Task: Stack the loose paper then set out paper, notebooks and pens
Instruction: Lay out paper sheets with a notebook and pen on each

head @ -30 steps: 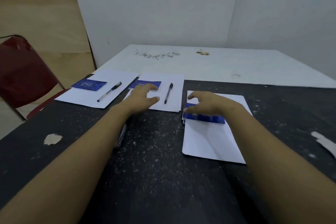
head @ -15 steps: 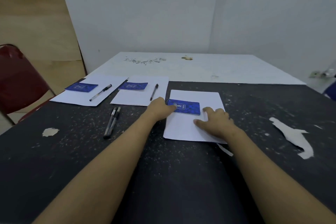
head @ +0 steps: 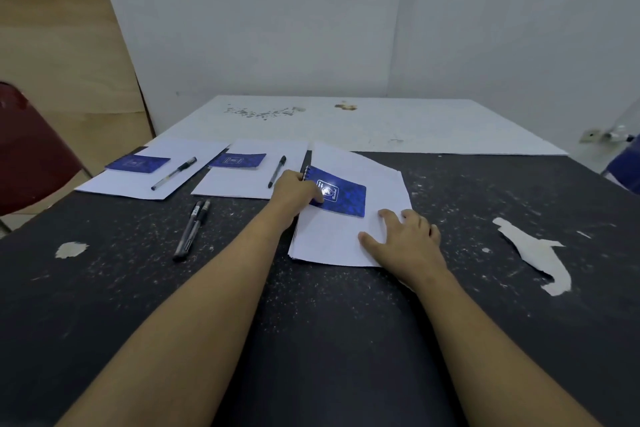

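Note:
A stack of white paper (head: 367, 180) lies skewed on the black table, with a blue spiral notebook (head: 343, 194) on top. My left hand (head: 294, 189) grips the notebook's left edge at its spiral. My right hand (head: 403, 236) lies flat with spread fingers on the stack's near right corner. To the left lie two set places: a sheet (head: 128, 180) with a blue notebook (head: 138, 163) and a pen (head: 173, 173), and a sheet (head: 239, 180) with a blue notebook (head: 239, 160) and a pen (head: 277, 172). Two loose black pens (head: 192, 229) lie side by side on the table.
The black table (head: 346, 322) has worn white patches at the left (head: 71, 249) and right (head: 535, 253). A white tabletop (head: 363, 125) adjoins it at the back, against the wall. A dark red chair (head: 31, 149) stands at the left.
The paper stack and the notebook on it have turned so that they lie askew. My left hand has closed on the notebook's spiral edge; my right hand stays on the stack's near corner.

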